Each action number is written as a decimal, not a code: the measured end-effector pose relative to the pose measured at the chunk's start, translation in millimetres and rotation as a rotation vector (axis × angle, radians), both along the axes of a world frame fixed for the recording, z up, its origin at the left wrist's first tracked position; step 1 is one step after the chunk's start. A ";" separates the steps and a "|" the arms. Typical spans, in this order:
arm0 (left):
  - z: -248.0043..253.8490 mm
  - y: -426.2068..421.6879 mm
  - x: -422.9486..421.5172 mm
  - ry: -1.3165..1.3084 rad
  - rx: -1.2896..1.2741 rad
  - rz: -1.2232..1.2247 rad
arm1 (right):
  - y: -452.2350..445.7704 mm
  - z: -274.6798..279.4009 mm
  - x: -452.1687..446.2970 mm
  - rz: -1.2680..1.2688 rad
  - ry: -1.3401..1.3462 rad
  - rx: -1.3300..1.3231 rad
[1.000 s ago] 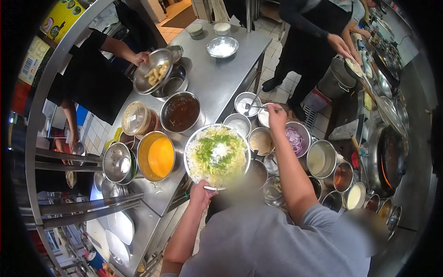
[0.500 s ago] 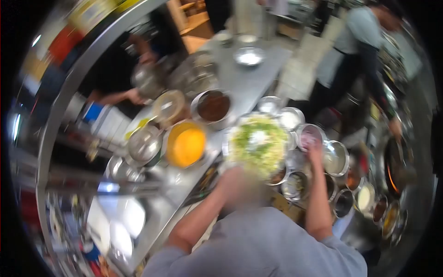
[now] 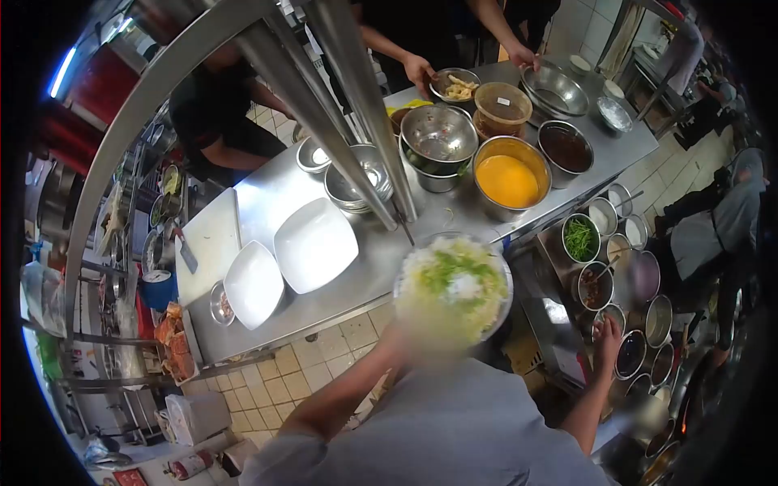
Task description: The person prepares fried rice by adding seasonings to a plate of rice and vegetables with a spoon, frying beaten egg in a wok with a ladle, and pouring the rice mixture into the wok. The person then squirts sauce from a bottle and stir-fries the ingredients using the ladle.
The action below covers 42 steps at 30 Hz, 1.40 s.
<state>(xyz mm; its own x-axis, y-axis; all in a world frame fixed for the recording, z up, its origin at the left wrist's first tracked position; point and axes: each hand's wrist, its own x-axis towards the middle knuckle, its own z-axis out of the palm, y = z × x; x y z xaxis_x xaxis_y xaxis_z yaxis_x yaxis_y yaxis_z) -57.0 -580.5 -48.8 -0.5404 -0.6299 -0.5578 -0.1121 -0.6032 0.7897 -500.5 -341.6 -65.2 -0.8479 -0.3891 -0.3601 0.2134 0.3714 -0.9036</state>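
Note:
A wide metal bowl [image 3: 504, 279] is held out in front of me, heaped with pale food, chopped greens and a small white mound. My left hand [image 3: 395, 340] grips its near left edge, the fingers partly lost in a blur. To the right, my right hand [image 3: 606, 340] is over a small round metal container [image 3: 614, 311] in the row of ingredient pots. Its fingers look drawn together, and whatever they hold is too small to make out. Close by stand a pot of dark liquid [image 3: 630, 355] and a pot of reddish-brown food with a spoon [image 3: 596, 285].
A steel table [image 3: 324, 312] carries white square dishes [image 3: 316, 245], a cutting board [image 3: 207, 251] with a knife [image 3: 187, 254], metal bowls [image 3: 439, 135] and a pot of orange liquid [image 3: 510, 180]. Steel posts [image 3: 356, 89] rise from it. Co-workers stand behind the table and at right.
The view has swung, so the table with its white dishes shows more fully. My right hand has moved from a pot with pinkish contents to another container nearer me. The left hand still holds the bowl.

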 end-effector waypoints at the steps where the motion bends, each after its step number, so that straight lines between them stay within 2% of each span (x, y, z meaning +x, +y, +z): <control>1: -16.7 4.2 17.8 0.017 -0.028 0.125 | -16.5 7.4 10.8 -0.001 0.009 -0.005; 2: -19.8 4.3 30.4 0.030 -0.031 0.125 | -32.3 15.3 20.1 0.011 0.002 -0.042; 4: -25.4 5.6 52.0 0.002 0.284 0.483 | -47.5 18.8 19.5 0.086 -0.067 -0.144; 5: -33.1 5.9 62.6 0.015 0.295 0.491 | -54.2 16.8 19.4 0.076 -0.079 -0.134; 7: -50.1 9.8 77.6 0.175 0.305 0.567 | -56.4 14.2 13.7 0.244 -0.023 -0.106; 17: -35.5 -15.1 85.0 0.345 0.379 0.808 | -28.2 -18.2 30.0 0.226 0.024 -0.055; 21: -30.1 -33.8 98.6 0.382 0.322 0.826 | -12.8 -8.5 64.4 0.264 -0.001 0.111; 23: -26.5 -44.6 99.3 0.407 0.280 0.901 | 8.0 -28.3 75.7 0.278 -0.059 0.200; 26: -34.8 -55.6 100.6 0.466 0.280 0.895 | 52.9 -96.5 101.9 0.278 -0.140 0.169; 28: -31.8 -51.5 89.4 0.511 0.292 0.920 | 74.9 -104.1 130.7 0.371 -0.155 0.423; 30: -9.5 -28.7 69.1 0.469 0.372 0.795 | 111.2 -138.4 162.9 0.337 -0.321 0.461; 32: -9.9 -4.6 53.9 0.456 0.433 0.597 | 146.0 -155.1 203.1 0.220 -0.436 0.570; 34: -19.8 13.3 36.3 0.413 0.459 0.370 | 182.6 -173.3 244.5 0.227 -0.332 0.738; 35: -39.6 12.1 31.7 0.316 0.421 0.233 | 202.0 -193.2 258.0 0.077 -0.374 0.701; 37: -77.2 4.8 16.1 0.087 0.349 0.048 | 241.6 -233.8 290.3 0.305 -0.286 0.956; 38: -98.1 -1.3 8.6 -0.040 0.317 0.009 | 256.4 -227.3 307.1 0.187 -0.342 0.923; 39: -186.3 -44.3 31.2 0.026 0.163 -0.315 | 269.7 -215.4 315.9 -0.029 -0.352 0.942; 40: -236.2 -63.9 40.9 0.123 -0.033 -0.589 | 282.6 -207.3 324.6 -0.235 -0.359 0.962; 41: -210.3 -54.0 17.6 -0.159 -0.086 -0.697 | 292.5 -207.2 343.3 -0.325 -0.397 0.931; 42: -196.2 -36.6 -10.1 -0.304 -0.122 -0.788 | 308.0 -223.4 358.8 -0.402 -0.437 0.865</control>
